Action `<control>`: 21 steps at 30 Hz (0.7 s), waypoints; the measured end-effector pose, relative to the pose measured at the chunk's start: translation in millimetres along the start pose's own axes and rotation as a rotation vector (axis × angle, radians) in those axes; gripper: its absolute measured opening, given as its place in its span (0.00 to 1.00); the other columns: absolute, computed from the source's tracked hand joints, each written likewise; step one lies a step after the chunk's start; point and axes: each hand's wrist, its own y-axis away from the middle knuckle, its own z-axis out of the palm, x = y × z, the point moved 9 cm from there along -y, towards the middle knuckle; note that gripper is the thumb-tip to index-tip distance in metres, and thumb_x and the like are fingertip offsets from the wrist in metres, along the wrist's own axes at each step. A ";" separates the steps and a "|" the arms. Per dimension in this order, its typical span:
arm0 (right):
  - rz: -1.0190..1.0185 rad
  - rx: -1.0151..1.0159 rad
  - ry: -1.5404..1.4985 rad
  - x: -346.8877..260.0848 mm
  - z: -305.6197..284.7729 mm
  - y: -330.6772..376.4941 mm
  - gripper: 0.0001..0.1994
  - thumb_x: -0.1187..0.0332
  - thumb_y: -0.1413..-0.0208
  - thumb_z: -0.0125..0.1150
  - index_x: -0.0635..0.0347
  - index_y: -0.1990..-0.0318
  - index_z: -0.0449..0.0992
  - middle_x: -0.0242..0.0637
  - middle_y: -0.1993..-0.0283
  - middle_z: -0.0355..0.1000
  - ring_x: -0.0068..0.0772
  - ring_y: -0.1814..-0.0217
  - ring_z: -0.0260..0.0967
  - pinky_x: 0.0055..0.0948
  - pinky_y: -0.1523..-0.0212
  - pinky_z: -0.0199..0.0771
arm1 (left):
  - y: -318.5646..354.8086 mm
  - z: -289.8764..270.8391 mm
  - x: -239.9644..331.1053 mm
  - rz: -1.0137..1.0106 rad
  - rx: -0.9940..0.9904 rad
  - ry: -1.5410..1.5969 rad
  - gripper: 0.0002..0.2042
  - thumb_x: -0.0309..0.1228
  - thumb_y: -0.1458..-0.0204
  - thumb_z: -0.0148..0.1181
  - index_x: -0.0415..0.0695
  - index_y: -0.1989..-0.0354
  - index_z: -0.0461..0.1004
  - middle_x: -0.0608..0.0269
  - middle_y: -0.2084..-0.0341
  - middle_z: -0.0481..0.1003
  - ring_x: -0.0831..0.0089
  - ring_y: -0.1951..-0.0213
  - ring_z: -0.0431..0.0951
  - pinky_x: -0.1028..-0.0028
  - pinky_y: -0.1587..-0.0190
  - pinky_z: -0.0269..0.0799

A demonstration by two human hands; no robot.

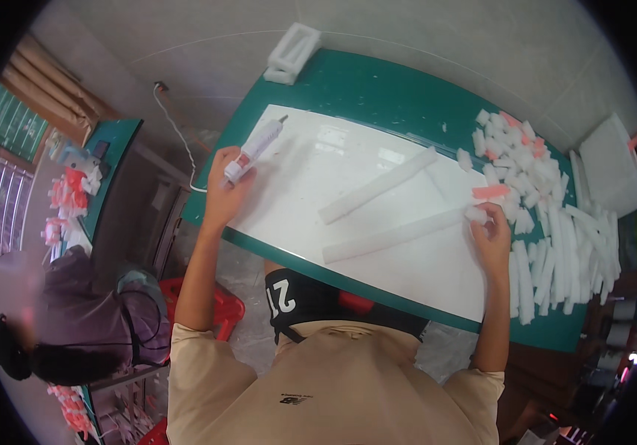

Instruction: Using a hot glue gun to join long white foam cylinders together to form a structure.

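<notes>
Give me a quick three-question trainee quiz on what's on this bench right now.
1. Which hand holds the white glue gun?
2. True or false: both long foam strips lie on the white board.
3. Multiple choice: the pile of small foam blocks lies toward the table's A) left end, B) right end, C) near edge.

Key:
1. The left hand holds it, nozzle pointing away from the person.
2. True; the right hand touches the end of the nearer strip.
3. B, on the green table beside the board.
</notes>
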 end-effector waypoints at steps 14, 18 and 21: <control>-0.082 -0.138 0.225 -78.2 27.6 -33.9 0.18 0.70 0.50 0.60 0.58 0.50 0.71 0.42 0.56 0.73 0.37 0.57 0.70 0.30 0.56 0.71 | -77.9 129.2 -0.3 -0.149 -0.086 0.551 0.13 0.24 0.45 0.59 0.43 0.52 0.67 0.65 0.62 0.71 0.77 0.58 0.70 0.77 0.55 0.66; -0.117 -0.363 0.250 -90.0 66.4 -38.7 0.17 0.76 0.53 0.53 0.60 0.53 0.69 0.43 0.52 0.70 0.43 0.50 0.67 0.34 0.49 0.68 | -73.1 136.4 -9.4 -0.166 -0.080 0.456 0.14 0.27 0.46 0.61 0.42 0.53 0.68 0.63 0.63 0.72 0.76 0.60 0.71 0.76 0.57 0.66; -0.172 -0.448 0.360 -90.4 87.7 -41.6 0.18 0.77 0.56 0.52 0.60 0.53 0.70 0.42 0.48 0.68 0.42 0.44 0.64 0.35 0.42 0.64 | -70.8 134.4 -1.1 -0.217 -0.139 0.443 0.14 0.29 0.47 0.61 0.41 0.53 0.68 0.62 0.64 0.72 0.75 0.61 0.71 0.74 0.59 0.67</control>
